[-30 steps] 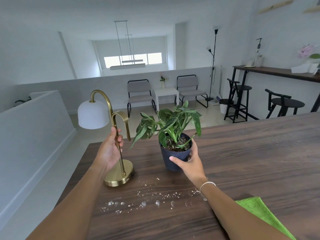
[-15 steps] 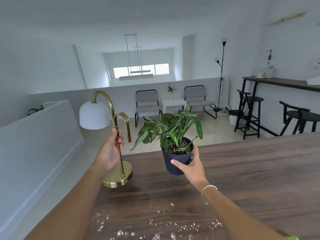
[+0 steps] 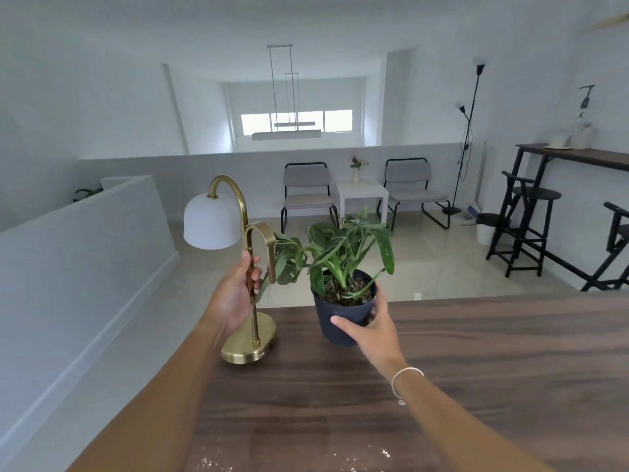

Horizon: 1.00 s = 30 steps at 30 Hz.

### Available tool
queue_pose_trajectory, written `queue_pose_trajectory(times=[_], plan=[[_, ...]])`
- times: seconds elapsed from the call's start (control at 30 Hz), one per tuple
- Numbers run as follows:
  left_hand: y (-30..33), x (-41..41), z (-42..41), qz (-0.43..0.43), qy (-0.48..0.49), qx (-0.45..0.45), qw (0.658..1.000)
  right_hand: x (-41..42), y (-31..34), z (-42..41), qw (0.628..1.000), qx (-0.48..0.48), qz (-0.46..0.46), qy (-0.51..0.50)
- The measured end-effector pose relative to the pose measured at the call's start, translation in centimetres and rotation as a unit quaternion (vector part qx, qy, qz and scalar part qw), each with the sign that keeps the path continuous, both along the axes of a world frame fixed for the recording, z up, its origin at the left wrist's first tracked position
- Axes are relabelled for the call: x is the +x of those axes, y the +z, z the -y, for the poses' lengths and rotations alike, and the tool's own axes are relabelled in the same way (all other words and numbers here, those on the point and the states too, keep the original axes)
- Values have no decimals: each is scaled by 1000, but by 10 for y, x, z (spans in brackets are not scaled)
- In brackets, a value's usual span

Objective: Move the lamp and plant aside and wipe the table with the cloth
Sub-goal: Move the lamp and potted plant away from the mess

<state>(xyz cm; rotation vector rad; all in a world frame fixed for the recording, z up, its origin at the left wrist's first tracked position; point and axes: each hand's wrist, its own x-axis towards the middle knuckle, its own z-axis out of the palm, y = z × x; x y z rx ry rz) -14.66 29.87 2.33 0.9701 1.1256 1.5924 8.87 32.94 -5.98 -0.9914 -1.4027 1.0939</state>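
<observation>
My left hand [image 3: 235, 294] grips the stem of a brass lamp [image 3: 250, 342] with a white dome shade; its round base is at the far left corner of the dark wooden table [image 3: 476, 362]. My right hand [image 3: 369, 330] holds the dark pot of a green leafy plant [image 3: 343, 277] near the table's far edge, right of the lamp. Whether lamp base and pot touch the tabletop I cannot tell. White crumbs [image 3: 218, 463] lie at the bottom of the view. The cloth is out of view.
Beyond the table's far edge the floor drops away to a lower room with two grey chairs [image 3: 308, 195], a small white table [image 3: 362, 194] and a floor lamp [image 3: 466, 137]. Black bar stools [image 3: 524, 226] and a high counter [image 3: 575, 155] stand at the right.
Lamp and plant have been carried away from me toward the table's far edge. The crumbs have slid to the bottom of the view and the green cloth has left it.
</observation>
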Motion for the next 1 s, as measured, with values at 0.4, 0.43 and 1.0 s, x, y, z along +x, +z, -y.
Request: queue_pose_trajectory(times=[0.4, 0.43, 1.0], plan=[[-18, -14, -13, 16, -17, 21, 999, -22, -26, -20, 1000, -19, -9, 10], [-18, -14, -13, 16, -20, 22, 999, -22, -28, -20, 1000, -20, -8, 9], [-20, -19, -5, -29, -24, -13, 999, -19, -24, -8, 998, -35, -6, 44]])
